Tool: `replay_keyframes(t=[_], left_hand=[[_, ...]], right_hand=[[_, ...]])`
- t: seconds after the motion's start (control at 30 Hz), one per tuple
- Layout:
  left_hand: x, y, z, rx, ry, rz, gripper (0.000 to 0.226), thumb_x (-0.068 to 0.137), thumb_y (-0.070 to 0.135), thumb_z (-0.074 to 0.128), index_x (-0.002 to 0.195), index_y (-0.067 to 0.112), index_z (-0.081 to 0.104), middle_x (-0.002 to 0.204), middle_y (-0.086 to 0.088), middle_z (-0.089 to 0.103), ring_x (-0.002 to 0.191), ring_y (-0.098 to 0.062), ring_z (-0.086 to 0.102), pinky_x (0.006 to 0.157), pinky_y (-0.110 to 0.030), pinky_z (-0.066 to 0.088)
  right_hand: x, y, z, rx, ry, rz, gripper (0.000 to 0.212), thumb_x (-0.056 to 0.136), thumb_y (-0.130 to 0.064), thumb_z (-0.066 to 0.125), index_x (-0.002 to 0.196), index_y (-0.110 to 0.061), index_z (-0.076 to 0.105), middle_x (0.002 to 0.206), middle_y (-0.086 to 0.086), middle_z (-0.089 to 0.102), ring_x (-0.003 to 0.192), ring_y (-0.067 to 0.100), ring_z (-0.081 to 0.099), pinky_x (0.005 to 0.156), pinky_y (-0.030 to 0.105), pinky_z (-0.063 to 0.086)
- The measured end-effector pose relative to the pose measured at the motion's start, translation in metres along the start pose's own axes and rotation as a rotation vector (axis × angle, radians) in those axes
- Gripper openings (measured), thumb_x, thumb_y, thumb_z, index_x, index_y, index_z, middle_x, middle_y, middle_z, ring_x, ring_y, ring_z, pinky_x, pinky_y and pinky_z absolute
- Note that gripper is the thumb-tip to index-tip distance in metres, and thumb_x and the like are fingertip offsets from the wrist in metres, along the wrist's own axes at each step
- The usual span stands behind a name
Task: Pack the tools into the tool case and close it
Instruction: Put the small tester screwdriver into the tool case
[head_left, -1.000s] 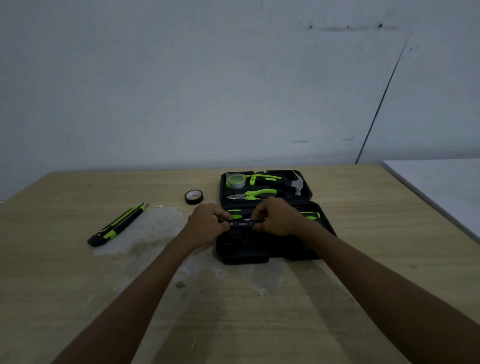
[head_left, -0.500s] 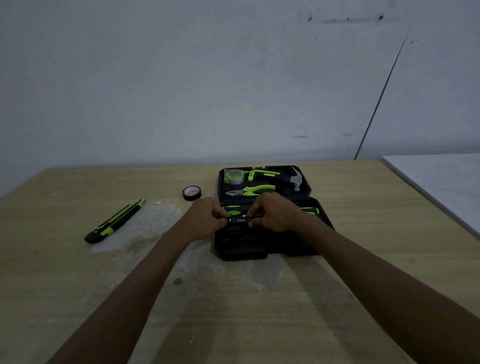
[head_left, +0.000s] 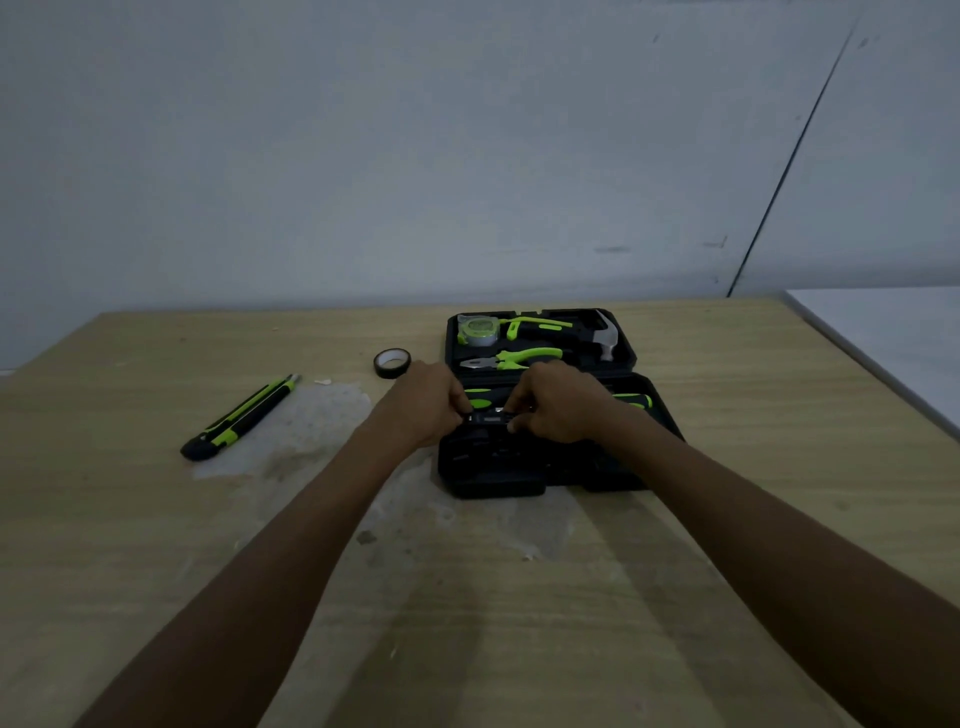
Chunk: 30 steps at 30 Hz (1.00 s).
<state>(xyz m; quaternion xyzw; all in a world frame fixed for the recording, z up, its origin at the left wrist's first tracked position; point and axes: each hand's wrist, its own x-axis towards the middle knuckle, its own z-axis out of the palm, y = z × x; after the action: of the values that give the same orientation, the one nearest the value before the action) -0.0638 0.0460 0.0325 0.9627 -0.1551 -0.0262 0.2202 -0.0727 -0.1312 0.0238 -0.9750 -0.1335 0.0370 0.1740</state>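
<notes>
A black tool case (head_left: 493, 470) lies open on the wooden table. Its far half holds a tape measure (head_left: 477, 330), a hammer (head_left: 602, 336) and green-handled pliers (head_left: 519, 358). Green screwdriver handles (head_left: 634, 400) sit in the near half. My left hand (head_left: 426, 402) and my right hand (head_left: 558, 402) both pinch a small dark tool with a metal part (head_left: 491, 417) over the near half. A green and black utility knife (head_left: 241, 418) and a roll of black tape (head_left: 392, 362) lie on the table left of the case.
Pale worn patches mark the table (head_left: 311, 519) in front of and left of the case. A white surface (head_left: 883, 343) stands at the right, beyond the table edge. A grey wall rises right behind the table.
Both hands stay on the small tool over the near half of the case, barely shifting. The view has tilted slightly.
</notes>
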Motion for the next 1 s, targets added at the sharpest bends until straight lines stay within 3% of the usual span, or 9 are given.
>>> replay_keyframes(t=[0.73, 0.87, 1.0], left_hand=[[0.016, 0.002, 0.008, 0.066, -0.049, -0.054, 0.016, 0.074, -0.004, 0.068, 0.085, 0.005, 0.075, 0.097, -0.02, 0.072, 0.09, -0.034, 0.066, 0.087, -0.042, 0.055], [0.016, 0.003, 0.009, 0.057, -0.04, -0.066, 0.013, 0.075, -0.001, 0.067, 0.086, 0.002, 0.074, 0.099, -0.024, 0.069, 0.091, -0.037, 0.065, 0.087, -0.046, 0.054], [0.014, 0.0, 0.013, 0.035, -0.04, -0.062, 0.016, 0.076, -0.006, 0.062, 0.086, -0.001, 0.073, 0.098, -0.023, 0.07, 0.091, -0.037, 0.065, 0.087, -0.047, 0.054]], right_hand=[[0.015, -0.016, -0.009, -0.013, -0.156, 0.144, 0.035, 0.071, -0.027, 0.081, 0.102, -0.013, 0.071, 0.109, 0.01, 0.07, 0.101, 0.032, 0.063, 0.089, 0.049, 0.053], [0.013, -0.014, -0.009, 0.0, -0.147, 0.172, 0.04, 0.07, -0.031, 0.081, 0.104, -0.013, 0.071, 0.109, 0.01, 0.068, 0.101, 0.032, 0.062, 0.088, 0.048, 0.053], [0.008, -0.014, -0.007, 0.038, -0.09, 0.199, 0.029, 0.07, -0.031, 0.082, 0.095, -0.019, 0.073, 0.107, 0.008, 0.07, 0.099, 0.03, 0.064, 0.088, 0.046, 0.053]])
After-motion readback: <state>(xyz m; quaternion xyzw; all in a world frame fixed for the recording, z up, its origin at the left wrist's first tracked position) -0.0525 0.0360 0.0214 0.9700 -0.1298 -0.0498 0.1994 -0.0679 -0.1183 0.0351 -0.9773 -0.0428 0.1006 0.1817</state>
